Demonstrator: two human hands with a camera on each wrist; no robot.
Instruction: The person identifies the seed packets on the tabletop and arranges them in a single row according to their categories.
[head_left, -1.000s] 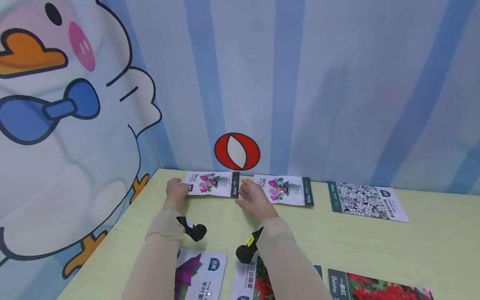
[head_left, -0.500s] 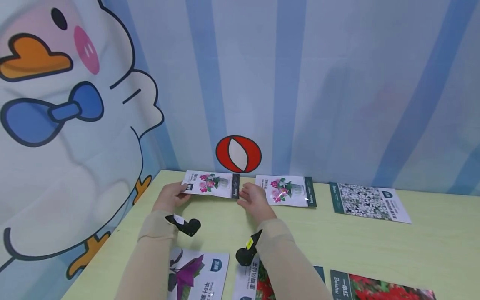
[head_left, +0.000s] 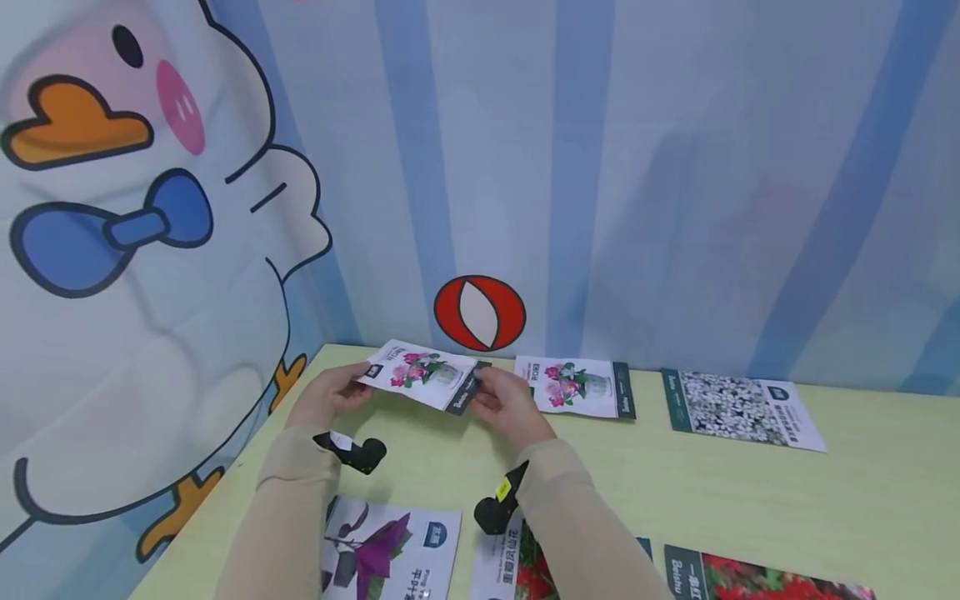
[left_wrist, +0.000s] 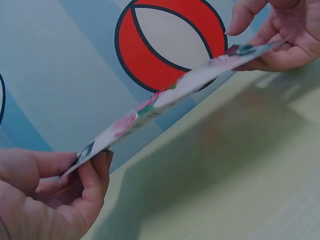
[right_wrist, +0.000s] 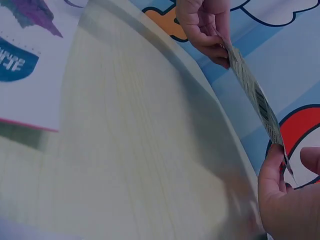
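Note:
A white seed packet [head_left: 420, 377] printed with pink flowers in a vase is held tilted above the table, its dark-banded end lower and to the right. At its left end, my left hand [head_left: 327, 395] pinches the edge between thumb and fingers; the left wrist view shows this hand [left_wrist: 60, 195] close up. My right hand [head_left: 513, 408] grips the dark-banded end, with one finger raised off the packet in the right wrist view. There the seed packet's back [right_wrist: 255, 95] shows a barcode. A matching seed packet [head_left: 573, 386] lies just right of my right hand.
A seed packet with white flowers [head_left: 738, 407] lies farther right along the wall. Nearer me are a purple-leaf packet [head_left: 393, 550], a red-flower packet [head_left: 498, 558] partly under my right sleeve, and another red-flower packet [head_left: 772, 575]. A printed cloth [head_left: 495, 167] stands behind the table [head_left: 862, 492].
The seed packet has risen from the table and tilted, its dark-banded end swinging toward me. My left hand has drawn back slightly left; my right hand has taken hold of the other end.

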